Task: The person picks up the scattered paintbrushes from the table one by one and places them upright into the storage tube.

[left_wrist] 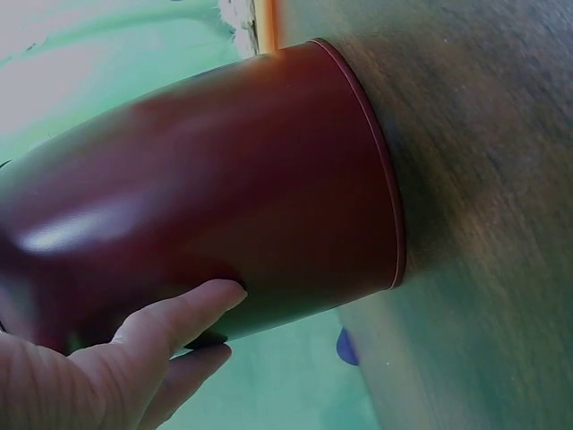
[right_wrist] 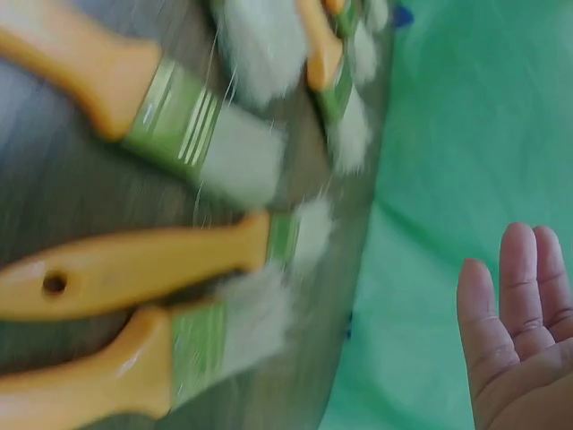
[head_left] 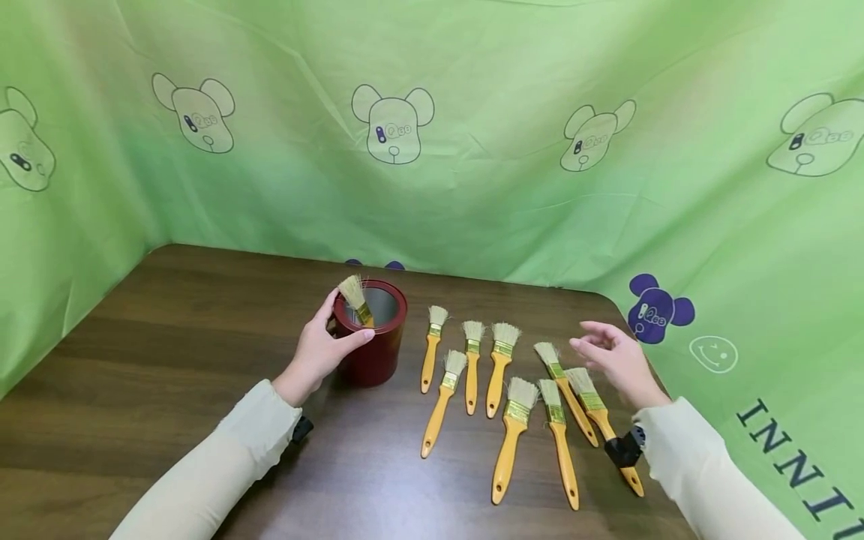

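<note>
A dark red can point(head_left: 373, 360) stands upright on the table, open at the top. My left hand point(head_left: 319, 349) grips it at the left, thumb along the near rim; in the left wrist view fingertips lie against the can's wall point(left_wrist: 242, 170). One paintbrush point(head_left: 354, 292) leans inside the can, bristles up above the rim, the lower handle hidden. At the right, my right hand point(head_left: 614, 360) is raised over the rightmost paintbrush point(head_left: 587, 390), holding nothing, fingers loosely bent. The right wrist view shows close paintbrushes point(right_wrist: 134, 269) beside that hand.
Several more paintbrushes with yellow handles, such as one wide brush point(head_left: 513, 435) and one narrow brush point(head_left: 432, 349), lie spread right of the can, bristles pointing away. A green printed curtain point(head_left: 472, 187) hangs behind and beside the brown table point(head_left: 202, 337).
</note>
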Available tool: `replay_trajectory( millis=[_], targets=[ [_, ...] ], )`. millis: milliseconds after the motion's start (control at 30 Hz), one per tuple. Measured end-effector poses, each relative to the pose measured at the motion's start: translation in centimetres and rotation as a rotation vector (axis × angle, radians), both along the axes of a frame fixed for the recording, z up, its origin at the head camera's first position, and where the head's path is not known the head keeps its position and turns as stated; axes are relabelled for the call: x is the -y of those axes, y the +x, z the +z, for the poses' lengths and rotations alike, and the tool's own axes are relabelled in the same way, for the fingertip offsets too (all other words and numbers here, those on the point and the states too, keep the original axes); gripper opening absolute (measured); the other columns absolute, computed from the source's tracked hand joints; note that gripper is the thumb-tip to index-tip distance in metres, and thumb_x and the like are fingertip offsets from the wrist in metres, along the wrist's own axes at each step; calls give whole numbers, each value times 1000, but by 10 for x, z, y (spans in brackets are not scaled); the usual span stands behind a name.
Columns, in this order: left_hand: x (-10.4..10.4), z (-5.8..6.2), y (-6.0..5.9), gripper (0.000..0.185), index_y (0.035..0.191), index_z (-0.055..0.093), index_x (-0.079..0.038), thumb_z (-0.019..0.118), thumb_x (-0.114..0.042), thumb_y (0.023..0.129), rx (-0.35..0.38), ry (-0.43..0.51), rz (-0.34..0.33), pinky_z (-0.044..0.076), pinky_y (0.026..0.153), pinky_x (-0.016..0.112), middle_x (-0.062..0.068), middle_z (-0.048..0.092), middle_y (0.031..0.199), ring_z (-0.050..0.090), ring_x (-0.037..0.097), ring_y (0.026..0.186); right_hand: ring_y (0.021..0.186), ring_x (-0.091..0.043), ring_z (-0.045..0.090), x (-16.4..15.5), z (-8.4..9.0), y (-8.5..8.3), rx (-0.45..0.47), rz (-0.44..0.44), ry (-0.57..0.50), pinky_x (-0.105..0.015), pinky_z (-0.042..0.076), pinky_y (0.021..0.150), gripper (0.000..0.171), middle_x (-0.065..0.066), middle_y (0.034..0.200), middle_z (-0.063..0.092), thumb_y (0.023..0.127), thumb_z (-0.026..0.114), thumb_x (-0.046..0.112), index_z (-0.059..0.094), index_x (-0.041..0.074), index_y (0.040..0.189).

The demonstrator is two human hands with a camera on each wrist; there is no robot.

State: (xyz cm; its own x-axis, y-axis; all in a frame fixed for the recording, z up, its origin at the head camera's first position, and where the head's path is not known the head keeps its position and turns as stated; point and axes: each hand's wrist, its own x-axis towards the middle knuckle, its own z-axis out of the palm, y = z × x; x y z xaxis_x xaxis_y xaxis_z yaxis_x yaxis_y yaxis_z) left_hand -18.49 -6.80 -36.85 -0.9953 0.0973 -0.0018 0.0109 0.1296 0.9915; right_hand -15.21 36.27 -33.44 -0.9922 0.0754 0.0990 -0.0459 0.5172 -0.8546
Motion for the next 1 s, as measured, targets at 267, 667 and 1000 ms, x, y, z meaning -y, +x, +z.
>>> replay_trajectory(
  millis=[267,667,1000],
  targets=[
    [1,2,1,91,154,17,-16,74,-17,83,2,14,-2,38,101,49,18,38,147,42,33,130,74,2,57,-21,-4,16,-21,-78,184,-17,49,66,37,7,88,64,91,67,20,56,2,120],
    [0,-2,0,92,155,17,-20,74,-17,83,11,15,-11,40,100,50,17,40,145,42,32,129,50,-13,36,-44,-23,22,499,-1,457,-28,35,46,77,-3,63,44,86,68,38,37,-19,127],
    [0,-1,-1,91,155,17,-17,74,-18,84,3,13,-3,38,102,50,17,38,147,40,32,132,80,-31,55,-40,-29,21,596,7,440,-45,50,62,68,-29,103,55,85,68,35,42,-19,117]
  ],
)
